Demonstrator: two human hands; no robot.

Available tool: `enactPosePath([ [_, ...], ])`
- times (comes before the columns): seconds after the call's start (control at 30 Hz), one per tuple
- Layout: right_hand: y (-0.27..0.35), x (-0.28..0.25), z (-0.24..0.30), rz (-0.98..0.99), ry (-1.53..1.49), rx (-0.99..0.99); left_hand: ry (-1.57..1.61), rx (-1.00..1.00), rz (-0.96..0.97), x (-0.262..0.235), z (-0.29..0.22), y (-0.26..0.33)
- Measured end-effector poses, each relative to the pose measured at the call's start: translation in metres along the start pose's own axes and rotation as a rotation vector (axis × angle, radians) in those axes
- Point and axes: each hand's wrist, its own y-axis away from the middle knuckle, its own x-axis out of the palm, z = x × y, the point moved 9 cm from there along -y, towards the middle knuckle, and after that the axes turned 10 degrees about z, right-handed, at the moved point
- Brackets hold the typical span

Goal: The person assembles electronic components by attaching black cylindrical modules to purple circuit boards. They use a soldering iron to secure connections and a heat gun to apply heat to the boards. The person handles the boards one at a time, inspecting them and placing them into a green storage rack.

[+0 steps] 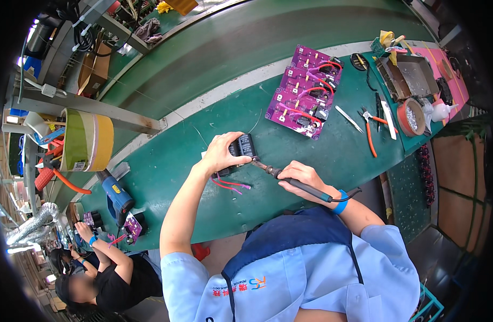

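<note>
Head view: soldering at green tabletop

Left hand (220, 153) has its fingers clamped on a small black component (242, 146), held just above the green tabletop (289, 155); right hand (301, 177) has fingers closed around a soldering iron (289, 180), tip touching the component; red and purple wires (231, 185) lie beneath; purple circuit boards (305, 91) stacked well apart; orange-handled pliers (370, 129) nearby.

A small black component block (242, 146) stands tilted on the green bench, soldering iron (289, 180) tip touching it.
</note>
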Motion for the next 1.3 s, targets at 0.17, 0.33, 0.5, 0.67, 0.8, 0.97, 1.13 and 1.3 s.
enactPosePath([
  [0.17,0.0,0.0,0.0,-0.007,-0.004,-0.004,-0.038,0.004,-0.007,-0.002,-0.003,0.0],
  [0.33,0.0,0.001,0.003,0.01,0.0,-0.018,-0.063,0.018,-0.025,-0.002,-0.003,0.001],
  [0.5,-0.002,-0.008,0.016,-0.011,-0.013,-0.055,-0.022,-0.057,0.054,0.002,0.002,-0.001],
  [0.67,-0.005,-0.004,0.012,0.001,-0.004,-0.053,-0.019,-0.045,0.049,0.002,0.003,-0.002],
  [0.8,-0.004,-0.004,0.011,0.003,-0.009,-0.043,-0.012,-0.052,0.049,0.002,0.003,-0.001],
  [0.97,-0.003,-0.003,0.011,0.006,0.01,-0.032,-0.018,-0.009,0.001,-0.001,-0.001,0.0],
  [1.13,-0.005,-0.005,0.013,0.005,0.012,-0.032,-0.013,-0.026,0.018,0.002,0.005,-0.002],
  [1.3,-0.004,-0.005,0.014,0.002,0.017,-0.034,-0.018,0.037,-0.044,-0.003,-0.003,0.0],
])
